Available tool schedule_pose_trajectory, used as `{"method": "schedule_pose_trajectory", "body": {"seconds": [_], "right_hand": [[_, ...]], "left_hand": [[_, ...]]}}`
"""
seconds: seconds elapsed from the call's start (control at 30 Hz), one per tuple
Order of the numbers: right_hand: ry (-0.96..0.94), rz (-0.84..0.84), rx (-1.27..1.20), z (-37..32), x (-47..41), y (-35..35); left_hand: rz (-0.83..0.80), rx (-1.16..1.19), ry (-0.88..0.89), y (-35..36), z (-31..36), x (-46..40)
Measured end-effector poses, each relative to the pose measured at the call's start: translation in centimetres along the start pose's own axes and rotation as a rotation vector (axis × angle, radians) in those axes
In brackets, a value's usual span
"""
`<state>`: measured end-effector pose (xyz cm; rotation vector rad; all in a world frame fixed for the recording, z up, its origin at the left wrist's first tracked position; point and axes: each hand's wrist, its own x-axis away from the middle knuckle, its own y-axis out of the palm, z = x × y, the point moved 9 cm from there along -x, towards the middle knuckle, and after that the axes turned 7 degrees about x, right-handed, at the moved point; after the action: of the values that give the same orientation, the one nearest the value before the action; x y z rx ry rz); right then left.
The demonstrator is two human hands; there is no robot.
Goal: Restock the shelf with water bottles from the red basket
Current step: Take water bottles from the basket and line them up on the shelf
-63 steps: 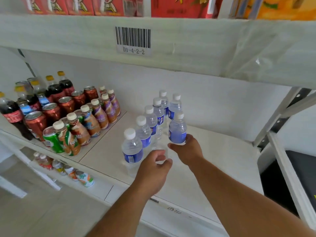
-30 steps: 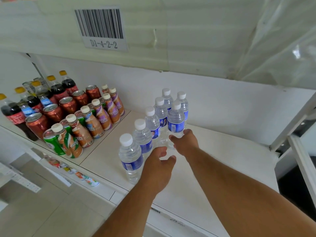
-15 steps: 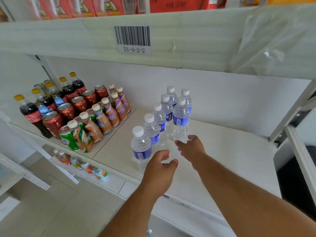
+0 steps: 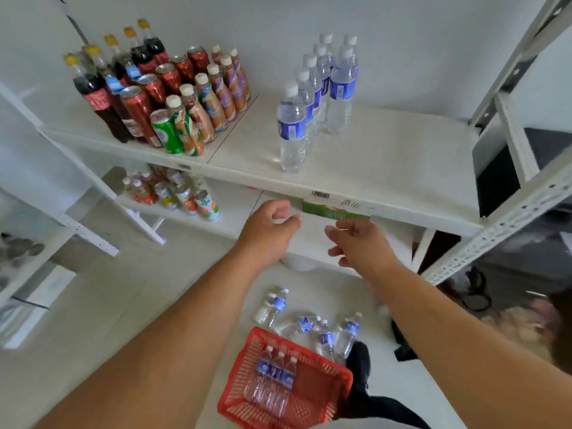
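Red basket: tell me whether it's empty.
Not empty. The red basket on the floor holds three water bottles lying side by side.

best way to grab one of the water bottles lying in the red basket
Come straight down from above and wrap the fingers across the body near the blue label. The three water bottles lie on their sides, packed together in the red basket, caps toward the shelf, so the outermost one is probably easiest. Both the left hand and right hand are empty.
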<state>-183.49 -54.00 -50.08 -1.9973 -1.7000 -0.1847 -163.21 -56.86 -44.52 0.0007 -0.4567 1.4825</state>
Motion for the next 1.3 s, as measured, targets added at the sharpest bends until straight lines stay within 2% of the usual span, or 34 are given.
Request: {"method": "schedule_pose_trajectory", "body": {"seconds": [0.13, 0.27, 0.5, 0.8, 1.1, 1.3], "right_hand": [[0.176, -0.091, 0.133, 8.0, 5.0, 3.9], [0.289, -0.160, 0.195, 13.0, 7.3, 6.7], [0.351, -0.244, 0.277, 16.2, 7.0, 8.7], [0.409, -0.300, 0.230, 22.6, 3.1, 8.5], [0.585, -0.254, 0.253, 29.3, 3.8, 10.5], [0.729, -0.170, 0.293, 39.9, 1.3, 16.1]], "left_hand": [[-0.045, -0.001, -0.104, -1.9, -7.0, 3.9], [-0.076, -0.060, -0.191, -3.0, -11.2, 6.6], [-0.087, -0.109, -0.296, -2.1, -14.5, 8.6], [-0.079, -0.208, -0.480, 2.0, -20.4, 8.1], [-0.214, -0.289, -0.565, 3.1, -28.5, 6.2], [-0.308, -0.296, -0.683, 3.1, -41.9, 2.9]]}}
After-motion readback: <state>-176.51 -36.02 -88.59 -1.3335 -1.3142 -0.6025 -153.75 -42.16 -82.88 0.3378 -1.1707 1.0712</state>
